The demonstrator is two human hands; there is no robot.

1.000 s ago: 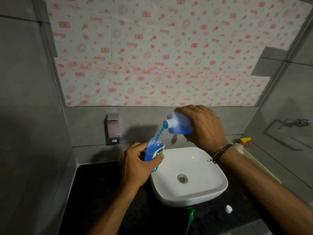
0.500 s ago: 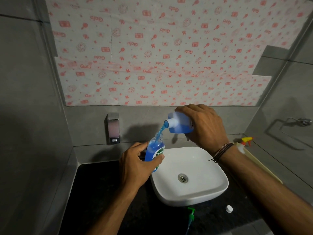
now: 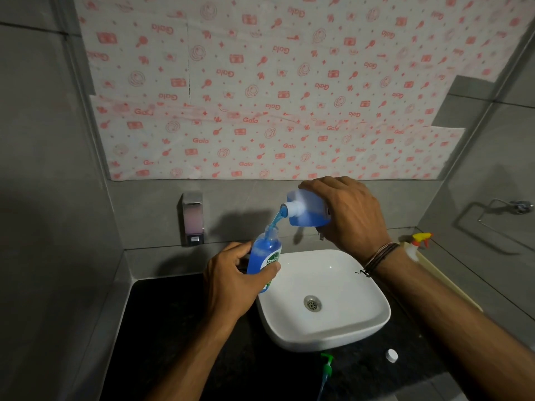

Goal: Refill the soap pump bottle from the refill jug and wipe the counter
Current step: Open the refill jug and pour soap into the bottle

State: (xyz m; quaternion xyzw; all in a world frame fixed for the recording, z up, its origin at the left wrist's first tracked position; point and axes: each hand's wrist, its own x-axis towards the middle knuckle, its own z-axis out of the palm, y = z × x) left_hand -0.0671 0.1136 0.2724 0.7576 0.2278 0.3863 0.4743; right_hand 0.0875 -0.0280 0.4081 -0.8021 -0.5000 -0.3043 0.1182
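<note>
My left hand (image 3: pixel 231 280) is wrapped tight around the soap pump bottle (image 3: pixel 265 254), holding it open-necked and slightly tilted over the left rim of the white basin (image 3: pixel 327 334); my right hand (image 3: pixel 347 215) clamps the refill jug (image 3: pixel 308 208), tipped spout-down, and a blue stream (image 3: pixel 275 219) runs into the neck; the green pump head (image 3: pixel 327 367) and a white cap (image 3: pixel 391 355) lie on the dark counter (image 3: pixel 179 328).

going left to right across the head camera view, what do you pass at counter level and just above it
Wall soap dispenser → left hand holding the soap bottle → refill jug in the right hand → yellow-nozzled spray bottle → towel ring.
</note>
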